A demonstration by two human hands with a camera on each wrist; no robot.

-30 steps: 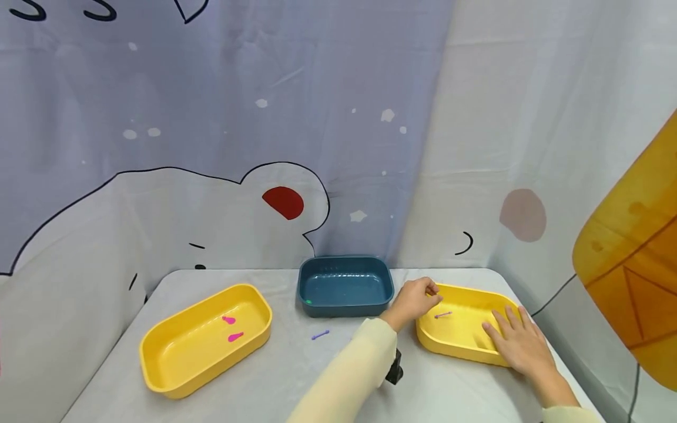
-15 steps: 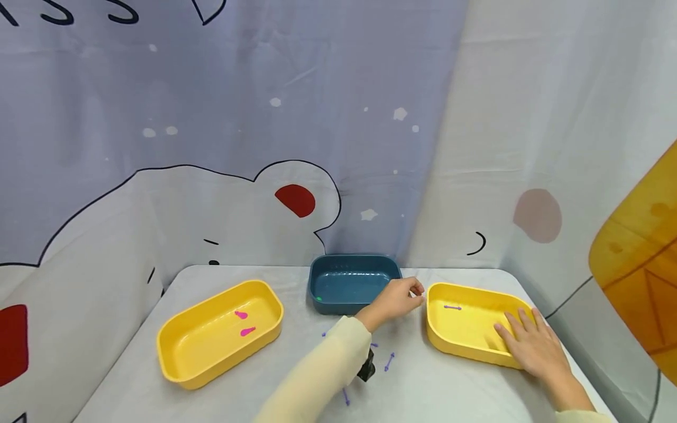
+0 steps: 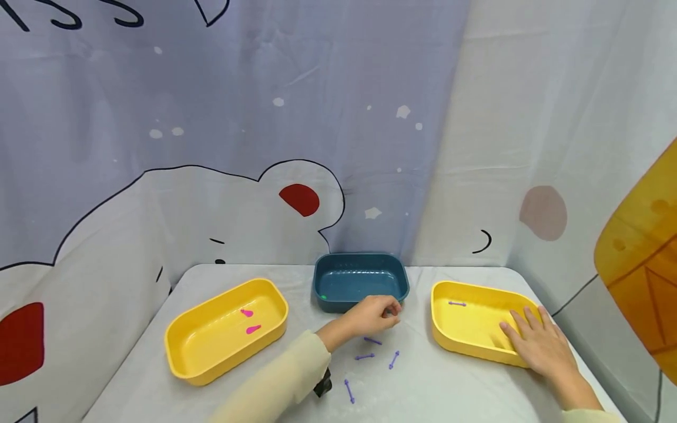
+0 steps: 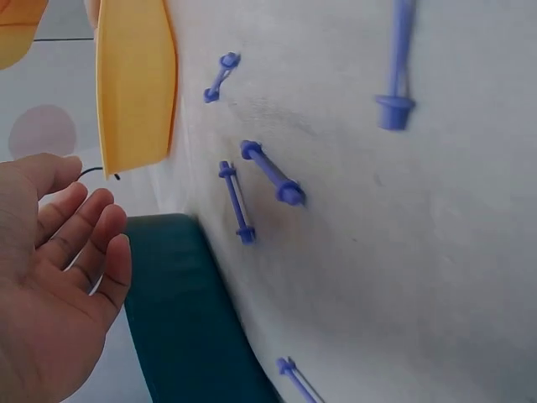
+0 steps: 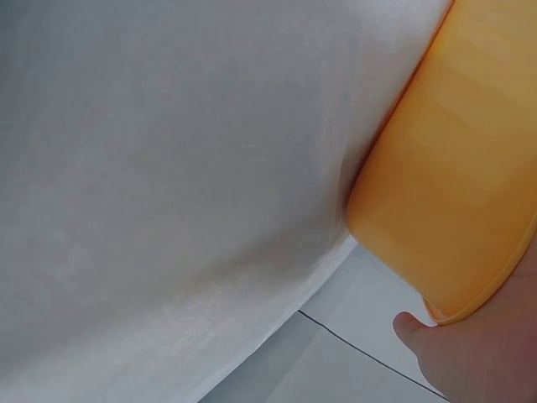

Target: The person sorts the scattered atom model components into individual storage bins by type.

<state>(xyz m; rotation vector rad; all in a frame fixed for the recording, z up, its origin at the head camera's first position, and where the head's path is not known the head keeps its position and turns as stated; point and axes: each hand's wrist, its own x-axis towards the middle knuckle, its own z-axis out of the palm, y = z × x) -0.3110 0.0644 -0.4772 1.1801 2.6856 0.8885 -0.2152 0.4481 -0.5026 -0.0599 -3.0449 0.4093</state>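
Note:
My left hand (image 3: 368,316) hovers in front of the dark teal tray (image 3: 361,305), its fingers loosely bent and holding nothing. Several small purple sticks with knobbed ends lie on the table below it, among them one purple stick (image 3: 394,359) and, in the left wrist view, another purple stick (image 4: 273,172). Fingers spread, my right hand (image 3: 545,348) rests over the near right rim of the right yellow tray (image 3: 471,348). Inside that tray lies a single purple stick (image 3: 457,304).
A second yellow tray (image 3: 182,367) stands at the left with two pink pieces, one pink piece (image 3: 253,329) nearer me. A tiny green piece (image 3: 324,296) lies in the teal tray. Printed curtains (image 3: 391,147) hang behind the table (image 3: 444,393).
My left hand has moved left from over the right yellow tray to in front of the teal tray, and the purple stick stays in the yellow tray. The right hand keeps its place on the rim.

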